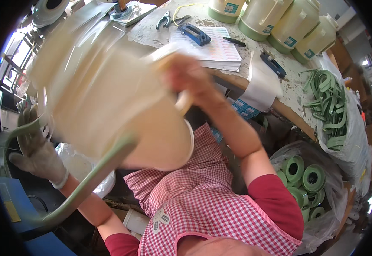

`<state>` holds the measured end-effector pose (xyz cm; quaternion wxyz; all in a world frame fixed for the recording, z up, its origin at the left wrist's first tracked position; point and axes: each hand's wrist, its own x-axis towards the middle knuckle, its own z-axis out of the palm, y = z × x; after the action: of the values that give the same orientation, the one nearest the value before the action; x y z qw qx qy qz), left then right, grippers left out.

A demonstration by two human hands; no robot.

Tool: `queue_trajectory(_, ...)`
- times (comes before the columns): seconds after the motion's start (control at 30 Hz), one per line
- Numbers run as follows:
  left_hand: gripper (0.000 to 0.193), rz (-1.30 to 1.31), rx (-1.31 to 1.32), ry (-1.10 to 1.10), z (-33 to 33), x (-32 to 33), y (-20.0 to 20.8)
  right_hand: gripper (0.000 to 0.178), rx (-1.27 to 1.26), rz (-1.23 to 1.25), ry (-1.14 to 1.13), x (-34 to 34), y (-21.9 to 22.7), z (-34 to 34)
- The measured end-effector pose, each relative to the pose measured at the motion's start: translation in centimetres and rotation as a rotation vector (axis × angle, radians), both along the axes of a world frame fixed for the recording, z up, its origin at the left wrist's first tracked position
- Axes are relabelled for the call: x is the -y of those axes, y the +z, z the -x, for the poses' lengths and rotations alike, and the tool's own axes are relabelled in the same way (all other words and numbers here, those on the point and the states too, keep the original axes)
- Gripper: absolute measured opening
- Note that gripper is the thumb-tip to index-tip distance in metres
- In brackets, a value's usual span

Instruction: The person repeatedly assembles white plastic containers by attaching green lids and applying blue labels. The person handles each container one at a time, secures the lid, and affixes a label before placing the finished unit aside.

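A large cream vacuum flask body (105, 102), smeared by motion, is tilted in front of me above my lap. My bare right hand (184, 77) is closed around its side handle. A long green curved strip (92, 179) loops from the flask's near side out to the left and back up past my left hand. My left hand (41, 155), in a pale work glove, is at the flask's left, fingers stretched and apart. The strip crosses by its fingertips; whether they touch is unclear.
Finished-looking cream flasks (265, 17) with green bases stand at the worktable's (294, 94) back. Label sheets (220, 51), blue-black cutters (194, 34) and pliers (163, 20) lie on it. To the right, bags hold green strips (328, 100) and green rings (314, 177). A blue box (17, 200) stands lower left.
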<state>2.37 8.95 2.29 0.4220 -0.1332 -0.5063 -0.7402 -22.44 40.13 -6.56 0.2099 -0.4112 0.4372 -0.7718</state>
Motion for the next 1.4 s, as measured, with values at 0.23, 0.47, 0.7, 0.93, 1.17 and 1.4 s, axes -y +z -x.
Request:
queue_trajectory(0.23, 0.07, -0.007, 0.879, 1.114, -17.3, 8.2, -19.8, 0.027, -0.203, 0.085, -0.988, -17.4, 10.4, 13.8)
queue_trajectory(0.47, 0.041, 0.622, 2.148, 1.392, -42.3, 0.0, -40.6, 0.043, -1.117, -0.116, -1.859, -12.2, 9.4, 30.1)
queue_trajectory(0.7, 0.117, 0.725, 2.554, 0.316, -46.3, -5.0, -42.6, 0.062, -0.432, -0.601, -1.58, -13.5, 4.8, 37.6)
queue_trajectory(0.93, 0.073, 0.99, 2.273, -0.412, -35.6, -2.2, -36.3, 0.032, -0.057, -1.226, -0.365, -24.0, 3.1, 4.8)
queue_trajectory(1.17, 0.026, 0.784, 1.782, 0.106, -25.1, -4.1, -11.8, 0.037, -0.274, -1.285, -0.959, -28.9, -10.6, -6.9)
queue_trajectory(1.4, 0.022, 0.775, 1.075, 0.565, -22.6, -8.7, -8.8, 0.024, -0.158, -0.628, -1.27, -27.4, -16.7, -8.9)
